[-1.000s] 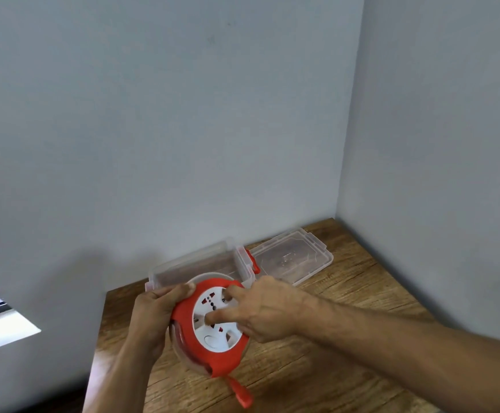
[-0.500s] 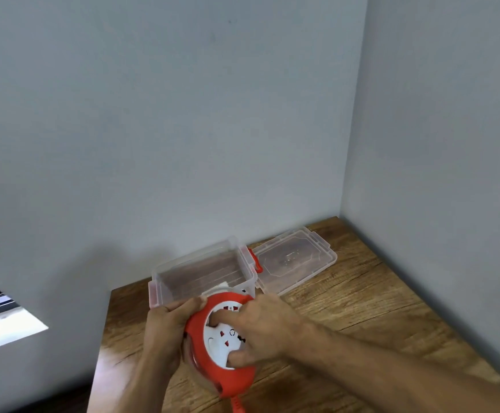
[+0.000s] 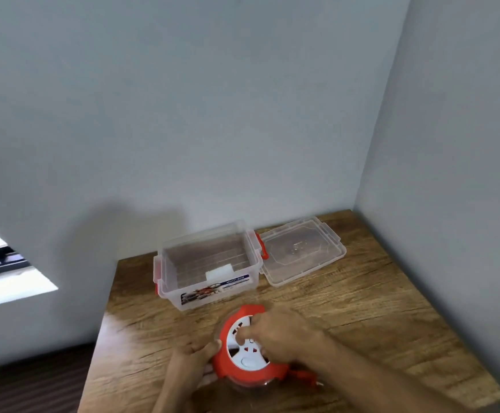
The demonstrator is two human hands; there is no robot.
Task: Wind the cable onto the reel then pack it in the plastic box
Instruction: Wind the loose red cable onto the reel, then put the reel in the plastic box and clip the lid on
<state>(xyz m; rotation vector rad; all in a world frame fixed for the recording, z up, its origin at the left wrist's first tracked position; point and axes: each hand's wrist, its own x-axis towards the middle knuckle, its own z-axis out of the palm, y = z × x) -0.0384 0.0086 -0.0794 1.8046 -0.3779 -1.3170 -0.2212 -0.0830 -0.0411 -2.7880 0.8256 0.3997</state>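
Observation:
A round red cable reel (image 3: 237, 369) with a white socket face lies near the table's front edge. My left hand (image 3: 190, 365) grips its left rim. My right hand (image 3: 275, 335) rests on the white face with fingers curled into it. A red plug (image 3: 305, 377) on a short bit of cable sticks out at the reel's lower right, under my right forearm. Behind the reel stands the clear plastic box (image 3: 210, 263) with red latches, open and holding nothing but a white label. Its clear lid (image 3: 302, 254) lies flat to the right of the box.
The wooden table (image 3: 377, 317) sits in a corner, with grey walls behind and to the right. Its left edge drops to a dark floor (image 3: 28, 383). A bright window sill (image 3: 7, 284) shows at the far left.
The view has dipped, so the box now shows fully. Both hands have brought the reel lower and to the right, and my right hand has turned on its white face.

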